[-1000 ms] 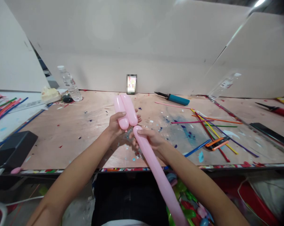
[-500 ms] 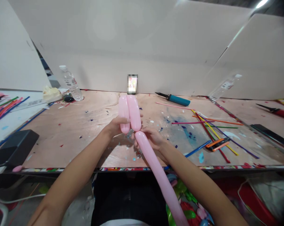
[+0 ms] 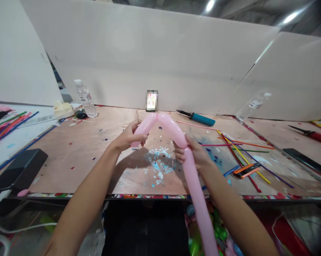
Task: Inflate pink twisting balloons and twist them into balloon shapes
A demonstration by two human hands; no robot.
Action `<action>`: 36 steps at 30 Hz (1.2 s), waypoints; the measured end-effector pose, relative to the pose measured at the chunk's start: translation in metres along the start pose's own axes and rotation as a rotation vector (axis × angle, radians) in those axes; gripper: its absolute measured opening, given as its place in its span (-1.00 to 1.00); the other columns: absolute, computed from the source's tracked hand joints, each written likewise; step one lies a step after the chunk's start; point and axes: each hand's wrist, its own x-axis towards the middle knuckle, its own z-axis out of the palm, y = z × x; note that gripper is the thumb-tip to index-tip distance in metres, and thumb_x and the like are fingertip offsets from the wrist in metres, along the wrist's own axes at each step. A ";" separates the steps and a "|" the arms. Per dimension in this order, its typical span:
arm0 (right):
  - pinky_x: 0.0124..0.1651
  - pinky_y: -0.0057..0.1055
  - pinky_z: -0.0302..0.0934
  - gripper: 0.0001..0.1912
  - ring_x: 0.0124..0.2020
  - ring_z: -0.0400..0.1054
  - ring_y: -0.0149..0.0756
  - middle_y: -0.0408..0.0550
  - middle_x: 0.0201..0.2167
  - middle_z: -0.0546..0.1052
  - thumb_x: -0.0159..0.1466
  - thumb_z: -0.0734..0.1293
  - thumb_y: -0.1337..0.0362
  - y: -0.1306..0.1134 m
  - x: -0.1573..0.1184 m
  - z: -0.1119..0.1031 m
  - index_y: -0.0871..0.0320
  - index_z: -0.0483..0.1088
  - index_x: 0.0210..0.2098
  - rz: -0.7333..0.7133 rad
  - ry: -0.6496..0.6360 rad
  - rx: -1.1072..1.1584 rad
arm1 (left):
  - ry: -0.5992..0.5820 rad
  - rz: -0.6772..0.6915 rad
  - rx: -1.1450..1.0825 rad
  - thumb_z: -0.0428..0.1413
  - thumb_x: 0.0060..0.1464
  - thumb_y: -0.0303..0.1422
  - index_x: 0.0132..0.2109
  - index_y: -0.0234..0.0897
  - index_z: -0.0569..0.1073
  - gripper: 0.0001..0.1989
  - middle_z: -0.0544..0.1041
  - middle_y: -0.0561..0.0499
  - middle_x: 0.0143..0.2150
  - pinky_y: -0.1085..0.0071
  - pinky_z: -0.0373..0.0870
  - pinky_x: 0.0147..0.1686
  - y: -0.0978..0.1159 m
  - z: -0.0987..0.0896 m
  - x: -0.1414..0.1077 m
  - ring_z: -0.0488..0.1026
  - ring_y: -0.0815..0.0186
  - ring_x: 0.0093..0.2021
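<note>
A long pink modelling balloon (image 3: 172, 128) is held up over the table in an upside-down V. It has one twist at the peak and another near my right hand. My left hand (image 3: 131, 138) is closed around the end of the left segment, thumb on top. With its fingers wrapped round the twist between the right segment and the long tail, my right hand (image 3: 191, 153) also grips the balloon. The tail runs down past the table edge between my right forearm and my lap. Pale blue and white scraps (image 3: 160, 161) lie on the wood beneath.
A phone (image 3: 151, 101) leans against the white partition. A blue hand pump (image 3: 201, 118) lies right of it. Uninflated balloons (image 3: 240, 153) and an orange-black cutter (image 3: 246, 170) are on the right. Bottles (image 3: 86, 99) stand on both sides; a black box (image 3: 19, 169) sits left.
The two pink segments, side by side before, are now spread into an upside-down V. My right hand has moved right with the lower twist; the view has tilted up slightly.
</note>
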 end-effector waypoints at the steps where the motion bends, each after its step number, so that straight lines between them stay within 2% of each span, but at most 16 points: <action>1: -0.64 -0.52 0.10 -0.56 -0.68 0.11 -0.49 -0.27 -0.66 0.22 0.08 0.37 -0.11 -0.010 -0.007 -0.005 0.16 0.30 -0.40 -0.038 0.071 -0.086 | -0.012 0.006 0.032 0.25 -0.18 -0.39 -0.18 -0.27 0.32 -0.63 0.41 0.03 -0.34 0.48 0.35 -0.56 0.002 -0.005 -0.001 0.41 0.40 -0.51; 3: -0.62 -0.52 0.12 -0.62 -0.64 0.19 -0.47 -0.22 -0.59 0.33 0.04 0.44 0.00 -0.030 -0.023 -0.013 0.14 0.32 -0.35 -0.159 0.196 -0.313 | -0.049 -0.001 0.084 0.24 -0.16 -0.37 -0.23 -0.31 0.37 -0.69 0.40 0.02 -0.37 0.50 0.35 -0.56 0.006 -0.011 -0.002 0.39 0.40 -0.48; 5: -0.60 -0.51 0.13 -0.66 -0.64 0.21 -0.46 -0.21 -0.57 0.36 0.09 0.42 0.05 -0.051 -0.040 -0.016 0.14 0.36 -0.26 -0.258 0.245 -0.632 | -0.077 -0.002 0.132 0.24 -0.14 -0.33 -0.22 -0.34 0.44 -0.71 0.40 0.01 -0.37 0.52 0.35 -0.55 0.009 -0.014 -0.003 0.37 0.41 -0.46; 8: -0.54 -0.44 0.20 -0.61 -0.59 0.28 -0.40 -0.17 -0.51 0.43 0.10 0.42 0.08 -0.075 -0.060 -0.012 0.10 0.37 -0.14 -0.354 0.347 -1.042 | -0.131 -0.002 0.145 0.23 -0.09 -0.27 -0.10 -0.30 0.44 -0.62 0.43 -0.02 -0.30 0.49 0.37 -0.49 0.011 -0.013 -0.003 0.40 0.40 -0.44; 11: -0.50 -0.35 0.26 -0.55 -0.53 0.34 -0.31 -0.11 -0.41 0.48 0.03 0.46 0.04 -0.085 -0.072 -0.006 0.04 0.38 -0.13 -0.476 0.430 -1.319 | -0.190 -0.046 0.070 0.17 0.02 -0.19 -0.05 -0.25 0.37 -0.64 0.47 0.01 -0.37 0.49 0.32 -0.54 0.008 -0.010 -0.002 0.41 0.41 -0.53; 14: -0.30 -0.26 0.31 -0.56 -0.29 0.41 -0.15 -0.02 -0.22 0.49 0.02 0.47 0.02 -0.086 -0.076 -0.004 0.02 0.41 -0.15 -0.639 0.464 -1.512 | -0.180 -0.090 0.026 0.12 0.07 -0.14 -0.13 -0.29 0.40 -0.67 0.44 0.02 -0.45 0.54 0.22 -0.65 0.005 -0.010 -0.001 0.34 0.46 -0.63; 16: -0.21 -0.23 0.31 -0.59 -0.18 0.40 -0.10 -0.01 -0.18 0.48 0.05 0.45 0.02 -0.084 -0.076 -0.005 0.02 0.41 -0.15 -0.691 0.461 -1.565 | -0.154 -0.109 0.018 0.11 0.08 -0.13 -0.16 -0.31 0.43 -0.67 0.38 0.05 -0.51 0.55 0.15 -0.70 0.005 -0.011 -0.001 0.27 0.49 -0.67; 19: -0.22 -0.24 0.30 -0.59 -0.17 0.39 -0.11 -0.02 -0.19 0.48 0.06 0.44 0.02 -0.083 -0.074 -0.005 0.02 0.40 -0.15 -0.720 0.464 -1.574 | -0.163 -0.122 0.014 0.16 0.02 -0.12 -0.16 -0.29 0.45 -0.65 0.32 0.07 -0.53 0.54 0.07 -0.73 0.007 -0.012 -0.003 0.21 0.51 -0.69; 22: -0.25 -0.25 0.29 -0.57 -0.21 0.40 -0.14 -0.02 -0.21 0.48 0.04 0.45 0.01 -0.083 -0.073 -0.004 0.04 0.39 -0.15 -0.739 0.477 -1.559 | -0.218 -0.138 0.063 0.27 -0.15 -0.23 -0.11 -0.24 0.43 -0.59 0.36 0.05 -0.42 0.55 0.07 -0.73 0.013 -0.010 -0.008 0.21 0.54 -0.67; 24: -0.25 -0.24 0.29 -0.56 -0.21 0.40 -0.14 -0.02 -0.21 0.48 0.03 0.45 0.00 -0.083 -0.073 -0.004 0.04 0.39 -0.15 -0.744 0.482 -1.559 | -0.229 -0.148 0.103 0.28 -0.18 -0.31 -0.11 -0.22 0.41 -0.58 0.39 0.04 -0.35 0.55 0.12 -0.72 0.016 -0.009 -0.010 0.24 0.54 -0.66; 29: -0.20 -0.21 0.30 -0.58 -0.17 0.40 -0.13 -0.02 -0.18 0.49 0.05 0.44 0.02 -0.084 -0.076 -0.005 0.05 0.41 -0.15 -0.744 0.490 -1.576 | -0.268 -0.111 0.188 0.19 -0.06 -0.25 -0.20 -0.31 0.45 -0.72 0.38 0.04 -0.50 0.54 0.20 -0.66 0.014 -0.016 -0.008 0.28 0.47 -0.62; 33: -0.20 -0.21 0.30 -0.57 -0.18 0.41 -0.14 -0.03 -0.19 0.50 0.05 0.43 0.04 -0.084 -0.077 -0.010 0.05 0.42 -0.13 -0.752 0.512 -1.578 | -0.322 -0.097 0.178 0.14 0.01 -0.13 -0.37 -0.34 0.46 -0.69 0.34 0.03 -0.58 0.54 0.20 -0.67 0.010 -0.021 -0.004 0.27 0.45 -0.62; 36: -0.19 -0.22 0.30 -0.58 -0.18 0.41 -0.15 -0.03 -0.19 0.51 0.06 0.43 0.06 -0.082 -0.076 -0.010 0.06 0.42 -0.12 -0.773 0.529 -1.588 | -0.307 -0.141 0.112 0.09 0.06 -0.11 -0.25 -0.35 0.48 -0.66 0.40 -0.01 -0.53 0.53 0.18 -0.69 0.011 -0.018 -0.004 0.29 0.44 -0.62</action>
